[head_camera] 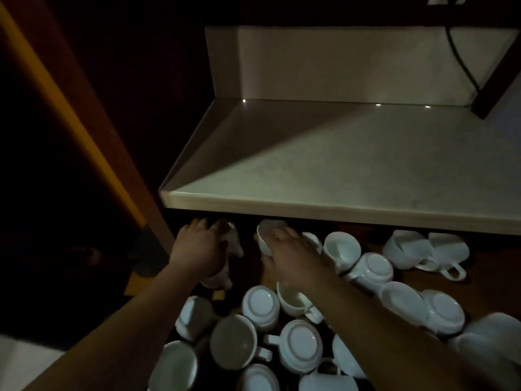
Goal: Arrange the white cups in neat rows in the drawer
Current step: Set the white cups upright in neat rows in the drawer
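The open drawer (485, 277) below the counter holds several white cups in a jumble, some upside down, some on their sides. My left hand (197, 249) reaches to the drawer's back left corner and grips a white cup (232, 244) that is mostly hidden under it. My right hand (287, 249) holds another white cup (266, 232) at the back, just under the counter's edge. An upturned cup (260, 304) and a cup lying on its side (294, 303) sit right below my right wrist.
A pale countertop (338, 170) overhangs the back of the drawer. A dark cabinet side with a yellow strip (84, 131) stands to the left. More cups (408, 249) lie at the right of the drawer. A black cable (462, 60) hangs at the back right. The scene is dim.
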The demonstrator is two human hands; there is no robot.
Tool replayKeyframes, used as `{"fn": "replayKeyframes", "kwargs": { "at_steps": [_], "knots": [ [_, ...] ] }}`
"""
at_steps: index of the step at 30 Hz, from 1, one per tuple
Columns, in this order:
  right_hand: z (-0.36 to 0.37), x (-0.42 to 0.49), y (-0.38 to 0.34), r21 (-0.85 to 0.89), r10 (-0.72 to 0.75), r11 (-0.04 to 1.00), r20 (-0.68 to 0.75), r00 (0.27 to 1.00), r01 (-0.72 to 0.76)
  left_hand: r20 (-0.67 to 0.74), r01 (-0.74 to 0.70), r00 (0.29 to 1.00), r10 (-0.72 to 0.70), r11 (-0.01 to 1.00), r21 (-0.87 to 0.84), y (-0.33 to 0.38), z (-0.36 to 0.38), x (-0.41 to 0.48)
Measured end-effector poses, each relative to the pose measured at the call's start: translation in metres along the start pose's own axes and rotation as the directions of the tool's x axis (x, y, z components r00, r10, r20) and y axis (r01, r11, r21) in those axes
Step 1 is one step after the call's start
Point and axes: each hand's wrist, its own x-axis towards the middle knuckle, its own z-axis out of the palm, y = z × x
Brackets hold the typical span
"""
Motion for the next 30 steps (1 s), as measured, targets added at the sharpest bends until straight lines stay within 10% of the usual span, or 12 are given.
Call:
{"fn": "replayKeyframes", "kwargs": {
  "at_steps": [10, 24, 28, 30],
  "knots": [
    [0.012, 0.024, -0.021, -0.199, 0.222, 0.961, 0.130, 0.966, -0.193, 0.027, -0.030, 0.999, 0.027, 0.992, 0.121, 0.033, 0.021, 0.008],
    [0.003, 0.000, -0.012, -0.041, 0.122, 0.991, -0.081, 0.989, -0.125, 0.149, -0.077, 0.982, 0.119, 0.963, -0.258, 0.030, -0.022, -0.019],
    [-0.017, -0.014, -0.021, 0.296, 0.239, 0.937, -0.152, 0.959, -0.187, 0.029, -0.082, 0.994, 0.110, 0.868, -0.490, 0.020, -0.046, -0.043],
    [-0.026, -0.018, -0.025, 0.612, 0.361, 0.750, -0.062, 0.931, -0.250, -0.071, -0.103, 0.995, 0.075, 0.751, -0.653, 0.014, -0.051, -0.054]
  ]
}}
